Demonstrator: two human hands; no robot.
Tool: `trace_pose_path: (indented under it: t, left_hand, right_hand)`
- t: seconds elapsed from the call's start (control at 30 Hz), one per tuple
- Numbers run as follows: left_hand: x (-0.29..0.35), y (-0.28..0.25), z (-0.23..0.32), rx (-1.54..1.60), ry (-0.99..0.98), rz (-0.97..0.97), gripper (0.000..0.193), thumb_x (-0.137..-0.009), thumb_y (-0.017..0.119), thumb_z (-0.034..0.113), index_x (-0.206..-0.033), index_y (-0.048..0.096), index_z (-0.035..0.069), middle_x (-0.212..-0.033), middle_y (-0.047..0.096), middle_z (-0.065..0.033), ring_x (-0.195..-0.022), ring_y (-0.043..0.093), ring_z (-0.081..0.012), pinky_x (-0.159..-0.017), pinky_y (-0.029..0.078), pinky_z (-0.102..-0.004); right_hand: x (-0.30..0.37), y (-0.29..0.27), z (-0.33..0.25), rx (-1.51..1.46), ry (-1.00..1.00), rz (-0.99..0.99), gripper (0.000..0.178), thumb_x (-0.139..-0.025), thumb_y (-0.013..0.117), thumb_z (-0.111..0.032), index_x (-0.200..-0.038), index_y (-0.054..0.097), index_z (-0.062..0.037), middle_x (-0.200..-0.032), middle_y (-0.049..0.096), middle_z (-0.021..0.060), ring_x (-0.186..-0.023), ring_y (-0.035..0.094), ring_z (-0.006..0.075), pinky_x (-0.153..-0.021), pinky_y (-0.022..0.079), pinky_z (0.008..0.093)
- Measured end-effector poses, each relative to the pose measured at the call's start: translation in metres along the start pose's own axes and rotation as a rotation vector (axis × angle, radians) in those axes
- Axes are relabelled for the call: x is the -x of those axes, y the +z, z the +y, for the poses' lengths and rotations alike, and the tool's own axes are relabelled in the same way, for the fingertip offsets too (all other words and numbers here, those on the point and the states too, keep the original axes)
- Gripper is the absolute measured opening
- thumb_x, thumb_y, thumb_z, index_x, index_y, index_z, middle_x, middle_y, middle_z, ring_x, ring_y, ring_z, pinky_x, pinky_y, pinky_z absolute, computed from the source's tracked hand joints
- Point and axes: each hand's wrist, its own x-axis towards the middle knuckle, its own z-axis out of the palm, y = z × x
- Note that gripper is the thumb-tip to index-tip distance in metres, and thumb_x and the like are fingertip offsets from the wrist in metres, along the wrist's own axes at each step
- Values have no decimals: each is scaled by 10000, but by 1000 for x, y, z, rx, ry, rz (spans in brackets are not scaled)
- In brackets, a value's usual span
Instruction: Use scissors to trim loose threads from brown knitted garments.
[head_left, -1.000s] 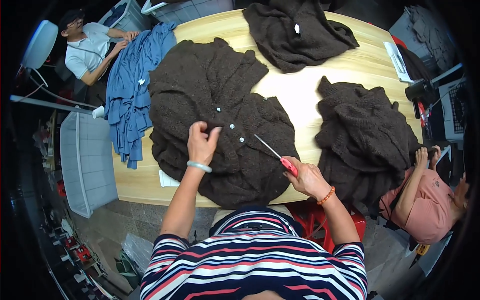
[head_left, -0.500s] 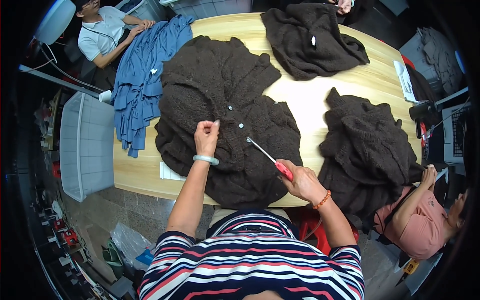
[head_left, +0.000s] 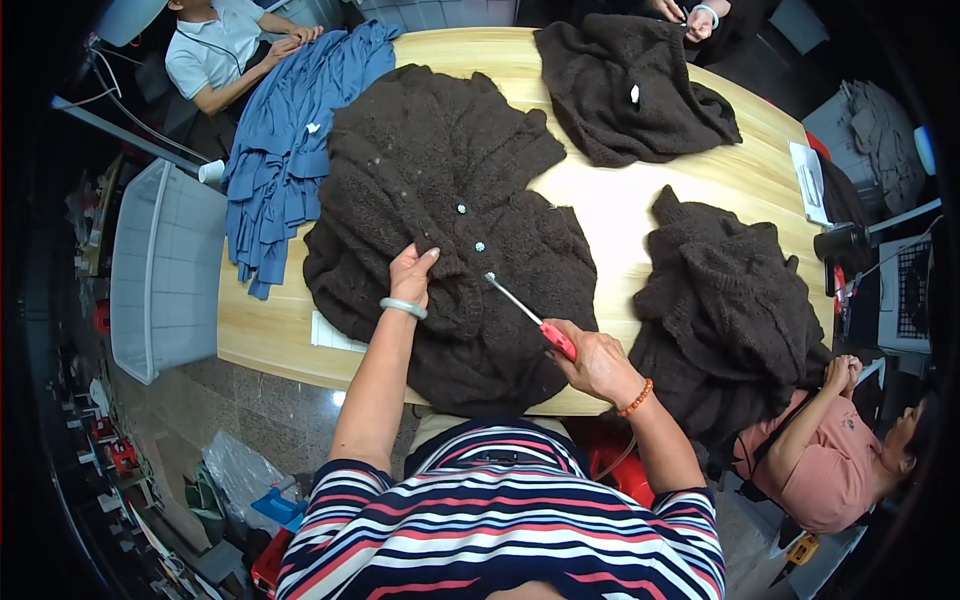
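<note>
Blue cloth (head_left: 285,150) lies at the left of the worktop (head_left: 265,345). Left hand (head_left: 410,277) on the brown sweater (head_left: 430,200), left of worktop centre; finger closure on the knit: cannot tell. Red-handled tool (head_left: 556,339), tip at lowest of three pale buttons (head_left: 480,247); right hand (head_left: 597,368) wrapped around handle. Brown knit heap (head_left: 735,290) further right.

Knit garment (head_left: 430,170) on table (head_left: 615,220), beneath both grips. Left hand (head_left: 410,278) at the garment's near-left part; right hand (head_left: 592,362) around tool (head_left: 557,341), farther right and nearer the body. Tool tip at nearest of three buttons (head_left: 480,247), other two beyond. Left of left grip, farther out: cloth pile (head_left: 275,160) over table edge; crate (head_left: 165,270) outside table. Right of right grip: second knit heap (head_left: 730,290). Far beyond grips, rightward: third knit piece (head_left: 620,85).
</note>
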Motion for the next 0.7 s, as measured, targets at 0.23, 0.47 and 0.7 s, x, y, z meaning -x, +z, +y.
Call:
trace_pose_path:
  t: [0.23,0.47,0.7]
  left_hand:
    - [11,-12,4,243,-197,-61,245,-917,595,-2,-1159,626,19,-1135,675,-73,-1025,645,-180,-951,492,-350]
    - [14,-7,-2,225,-193,-40,251,-918,592,-5,-1166,621,26,-1126,677,-71,-1013,648,-171,-944,496,-346]
    - [13,-14,-3,247,-212,-95,229,-920,609,19,-1145,617,60,-1113,681,-53,-1011,647,-167,-926,505,-353]
  right_hand:
    - [-26,8,-22,107,-112,-67,303,-871,643,-260,-1107,610,-72,-750,663,219,-738,668,394,-689,523,481]
    - [-85,2,-47,134,-132,72,228,-873,629,-233,-1008,598,-52,-725,644,227,-743,648,420,-672,512,497]
    - [-55,14,-24,195,-134,-56,254,-842,655,-260,-912,595,-23,-678,641,219,-694,664,397,-641,532,478]
